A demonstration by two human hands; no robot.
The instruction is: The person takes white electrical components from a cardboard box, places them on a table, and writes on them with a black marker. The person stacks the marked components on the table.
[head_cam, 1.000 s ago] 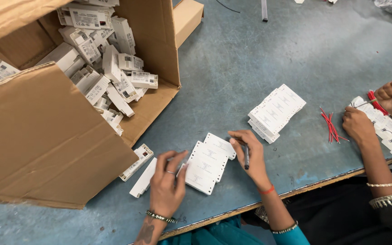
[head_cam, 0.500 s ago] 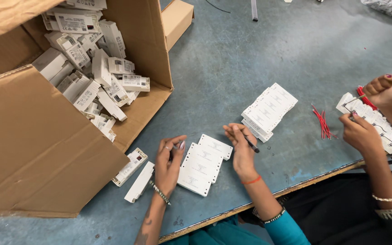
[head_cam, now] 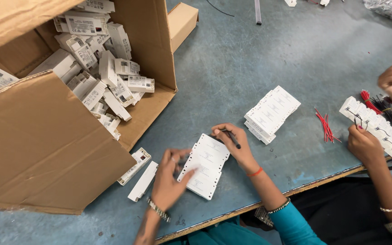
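A row of white plastic modules (head_cam: pixel 205 165) lies side by side on the blue-grey table (head_cam: pixel 250 59) in front of me. My left hand (head_cam: pixel 171 177) rests on the row's left edge with fingers spread over it. My right hand (head_cam: pixel 232 143) is at the row's upper right end and holds a dark pen (head_cam: pixel 232 138). Two single white modules (head_cam: pixel 139 174) lie just left of my left hand.
A big tipped cardboard box (head_cam: pixel 51 140) at the left spills several white modules (head_cam: pixel 100 77). A second block of white modules (head_cam: pixel 271 113) lies to the right. Red wires (head_cam: pixel 325 127) lie beyond it. Another person's hands (head_cam: pixel 366 145) work on a further module row (head_cam: pixel 373 124) at the right edge.
My left hand has slid down along the row's left side. My right hand with the pen stays at the upper end. The other person's far hand has lifted.
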